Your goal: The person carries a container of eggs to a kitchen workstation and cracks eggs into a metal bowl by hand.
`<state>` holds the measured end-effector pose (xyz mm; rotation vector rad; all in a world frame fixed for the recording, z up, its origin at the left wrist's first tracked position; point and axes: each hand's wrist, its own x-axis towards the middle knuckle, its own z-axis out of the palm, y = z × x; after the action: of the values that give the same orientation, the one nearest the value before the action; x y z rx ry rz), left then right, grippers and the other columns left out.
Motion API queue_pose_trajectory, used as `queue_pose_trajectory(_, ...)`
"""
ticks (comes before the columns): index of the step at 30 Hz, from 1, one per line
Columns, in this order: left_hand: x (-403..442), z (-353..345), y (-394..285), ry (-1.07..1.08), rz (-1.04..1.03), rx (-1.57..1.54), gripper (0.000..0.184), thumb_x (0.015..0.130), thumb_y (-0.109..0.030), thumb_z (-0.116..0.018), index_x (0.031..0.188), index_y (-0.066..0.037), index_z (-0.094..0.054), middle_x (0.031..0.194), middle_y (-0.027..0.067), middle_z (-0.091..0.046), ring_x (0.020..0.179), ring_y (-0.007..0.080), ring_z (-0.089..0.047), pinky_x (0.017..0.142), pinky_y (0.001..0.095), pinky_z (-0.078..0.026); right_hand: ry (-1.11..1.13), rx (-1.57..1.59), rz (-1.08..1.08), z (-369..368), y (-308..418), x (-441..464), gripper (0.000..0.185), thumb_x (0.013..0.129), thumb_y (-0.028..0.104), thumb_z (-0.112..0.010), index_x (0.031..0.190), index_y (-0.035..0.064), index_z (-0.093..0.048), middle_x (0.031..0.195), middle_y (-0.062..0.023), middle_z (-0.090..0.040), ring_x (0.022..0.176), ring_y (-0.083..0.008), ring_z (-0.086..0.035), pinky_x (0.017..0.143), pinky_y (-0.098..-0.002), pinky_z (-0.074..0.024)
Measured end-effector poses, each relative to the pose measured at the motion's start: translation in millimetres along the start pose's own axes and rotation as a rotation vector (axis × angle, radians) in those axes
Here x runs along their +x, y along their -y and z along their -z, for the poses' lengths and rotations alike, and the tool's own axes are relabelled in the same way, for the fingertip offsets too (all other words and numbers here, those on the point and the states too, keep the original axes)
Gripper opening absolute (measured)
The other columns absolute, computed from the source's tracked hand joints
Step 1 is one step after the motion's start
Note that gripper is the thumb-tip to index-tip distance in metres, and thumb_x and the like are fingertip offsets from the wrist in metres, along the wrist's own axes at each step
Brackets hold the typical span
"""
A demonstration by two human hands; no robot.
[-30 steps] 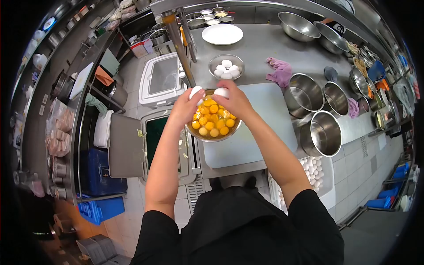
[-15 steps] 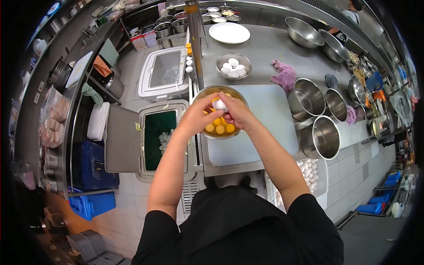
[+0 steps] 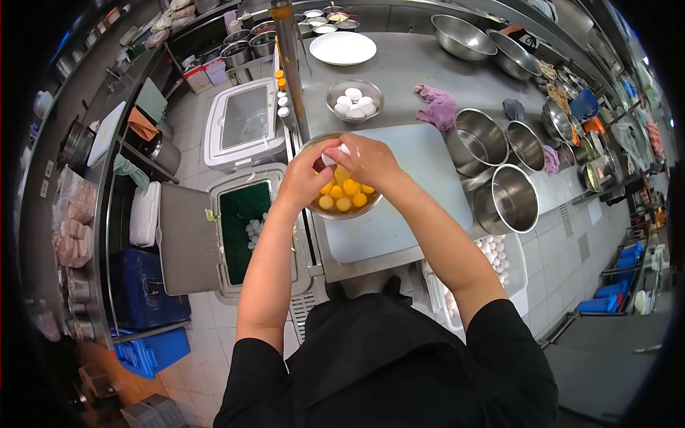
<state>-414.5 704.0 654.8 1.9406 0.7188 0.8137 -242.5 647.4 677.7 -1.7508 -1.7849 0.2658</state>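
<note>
My left hand and my right hand meet above a metal bowl. Both are closed around a white egg, whose shell looks parted between the fingers, though they partly cover it. Below them, several whole yolks lie in clear egg white inside the bowl. Part of the bowl sits over the left edge of a pale cutting board. Just beyond, a smaller metal bowl holds several white eggs.
An open bin with eggshells stands left of the counter. Deep metal pots line the right side. A purple cloth and a white plate lie farther back. A crate of eggs is below the counter, at right.
The egg, which looked whole between my fingers, now appears split, with my thumbs at the shell. The whole view has shifted, moving the scene slightly left and up.
</note>
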Motion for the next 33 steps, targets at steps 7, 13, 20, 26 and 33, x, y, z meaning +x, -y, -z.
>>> queue_pose_trajectory(7,-15,31,-1,-0.148,-0.089,-0.114,0.061,0.078,-0.004,-0.07,0.137,-0.006,-0.053,0.125,0.0062,-0.062,0.097,0.014,-0.061,0.084,0.0287,-0.051,0.015,0.357,-0.035,-9,56,17,0.049,0.095,0.049,-0.058,0.12,0.0063,-0.059,0.105,-0.0188,-0.068,0.098,-0.037,-0.065,0.083,-0.0453,-0.0524)
queue_pose_trajectory(13,-79,128,36,-0.245,0.222,0.044,0.074,0.085,-0.013,-0.074,0.15,-0.007,-0.04,0.135,0.0141,-0.057,0.113,0.0219,-0.058,0.092,0.0341,-0.05,0.031,0.24,0.127,-60,103,7,0.07,0.093,0.046,-0.061,0.145,0.0048,-0.038,0.133,-0.0231,-0.05,0.113,-0.0407,-0.059,0.09,-0.0481,-0.0514)
queue_pose_trajectory(20,-65,94,-9,-0.34,0.155,-0.036,0.055,0.094,-0.01,-0.063,0.145,-0.002,-0.044,0.138,0.0173,-0.054,0.112,0.0206,-0.059,0.094,0.033,-0.047,-0.088,0.509,-0.059,0,29,-148,0.047,0.091,0.021,-0.068,0.134,0.0077,-0.055,0.108,-0.011,-0.061,0.082,-0.0206,-0.062,0.074,-0.0333,-0.0524)
queue_pose_trajectory(26,-32,-106,-91,0.531,0.015,-0.309,0.043,0.085,-0.005,-0.066,0.127,0.002,-0.058,0.122,0.0124,-0.064,0.102,0.0199,-0.064,0.091,0.034,-0.05,-0.194,0.031,-0.739,11,-109,-339,0.043,0.078,0.004,-0.067,0.119,0.013,-0.064,0.105,-0.0136,-0.068,0.095,-0.0309,-0.066,0.079,-0.0406,-0.0535)
queue_pose_trajectory(33,-58,-402,13,1.058,-0.029,0.221,0.046,0.086,-0.023,-0.071,0.127,-0.006,-0.06,0.124,0.011,-0.062,0.098,0.0273,-0.066,0.088,0.0376,-0.052,-0.26,-0.134,-1.407,-23,-286,-505,0.057,0.079,0.007,-0.063,0.134,0.0104,-0.055,0.126,-0.0184,-0.057,0.115,-0.0355,-0.058,0.094,-0.0453,-0.0503)
